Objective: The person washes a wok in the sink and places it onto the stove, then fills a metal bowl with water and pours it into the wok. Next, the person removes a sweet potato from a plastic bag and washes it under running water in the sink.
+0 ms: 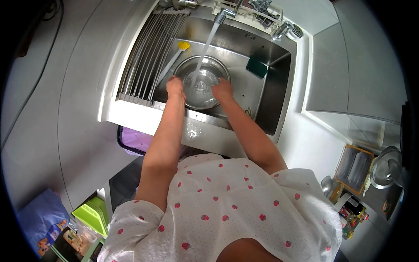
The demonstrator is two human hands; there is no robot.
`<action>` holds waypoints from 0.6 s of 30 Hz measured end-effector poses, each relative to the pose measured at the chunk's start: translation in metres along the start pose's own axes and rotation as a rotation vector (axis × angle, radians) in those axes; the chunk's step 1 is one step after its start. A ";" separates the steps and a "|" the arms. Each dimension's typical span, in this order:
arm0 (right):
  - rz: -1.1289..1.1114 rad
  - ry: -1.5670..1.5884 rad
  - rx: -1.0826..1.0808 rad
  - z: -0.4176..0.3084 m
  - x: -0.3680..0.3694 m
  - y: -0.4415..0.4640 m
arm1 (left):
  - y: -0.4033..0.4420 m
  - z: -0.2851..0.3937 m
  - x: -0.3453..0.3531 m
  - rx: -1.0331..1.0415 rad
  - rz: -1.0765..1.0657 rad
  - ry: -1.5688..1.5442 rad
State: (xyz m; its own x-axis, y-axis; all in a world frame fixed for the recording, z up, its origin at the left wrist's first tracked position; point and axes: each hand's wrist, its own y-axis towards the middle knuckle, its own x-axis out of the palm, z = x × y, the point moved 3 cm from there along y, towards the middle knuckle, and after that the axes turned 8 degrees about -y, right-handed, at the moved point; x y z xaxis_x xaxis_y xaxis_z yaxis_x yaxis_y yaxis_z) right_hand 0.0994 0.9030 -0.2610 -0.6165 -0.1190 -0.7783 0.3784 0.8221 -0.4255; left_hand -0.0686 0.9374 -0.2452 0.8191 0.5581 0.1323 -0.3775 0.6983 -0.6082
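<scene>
Head view: you have a metal bowl (219,67) in the sink (239,97), beneath the running tap (221,16).
Left hand (175,86): grips the bowl's left rim.
Right hand (222,90): grips the rim opposite, probably keeping the bowl steady under the stream (207,46).

Upright metal bowl (219,65) in sink (242,85)

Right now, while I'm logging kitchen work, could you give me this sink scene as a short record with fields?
Place: metal sink
Main item: metal bowl, standing in the sink
Water: stream running from the faucet into the bowl
Left grip: holding the bowl's left rim
Right grip: holding its right rim
Left of bowl: yellow-headed brush
Toward far right corner: dark green pad
Sink's left side: slatted rack
</scene>
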 end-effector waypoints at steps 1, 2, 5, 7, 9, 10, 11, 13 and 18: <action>0.016 -0.002 -0.027 -0.001 0.001 0.000 | -0.001 0.001 0.000 0.005 0.022 0.000; 0.016 -0.002 -0.027 -0.001 0.001 0.001 | -0.001 0.002 0.000 0.005 0.022 0.000; 0.018 0.056 -0.051 -0.005 -0.001 -0.002 | -0.004 0.006 0.002 -0.038 -0.066 -0.025; 0.005 0.061 -0.034 -0.005 -0.002 -0.002 | 0.002 0.003 0.001 -0.029 -0.030 -0.058; 0.010 0.025 -0.023 -0.005 0.000 0.001 | 0.004 0.002 0.001 -0.009 -0.031 -0.045; 0.016 -0.010 -0.010 -0.004 0.000 0.002 | 0.004 0.003 0.001 0.010 -0.034 -0.030; 0.015 -0.011 -0.010 -0.003 0.001 0.002 | 0.006 0.002 0.001 0.009 -0.033 -0.029; -0.003 0.050 -0.045 -0.008 -0.007 -0.005 | 0.012 0.002 0.002 0.001 -0.092 -0.015; 0.035 0.065 -0.060 -0.006 -0.003 0.000 | 0.008 0.005 0.005 -0.011 -0.041 -0.008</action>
State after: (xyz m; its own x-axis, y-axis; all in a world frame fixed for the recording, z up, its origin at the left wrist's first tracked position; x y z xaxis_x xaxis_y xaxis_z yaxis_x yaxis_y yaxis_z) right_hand 0.0968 0.9061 -0.2561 -0.6479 -0.0548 -0.7598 0.3596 0.8573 -0.3684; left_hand -0.0696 0.9476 -0.2458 0.8305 0.5325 0.1633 -0.3387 0.7156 -0.6109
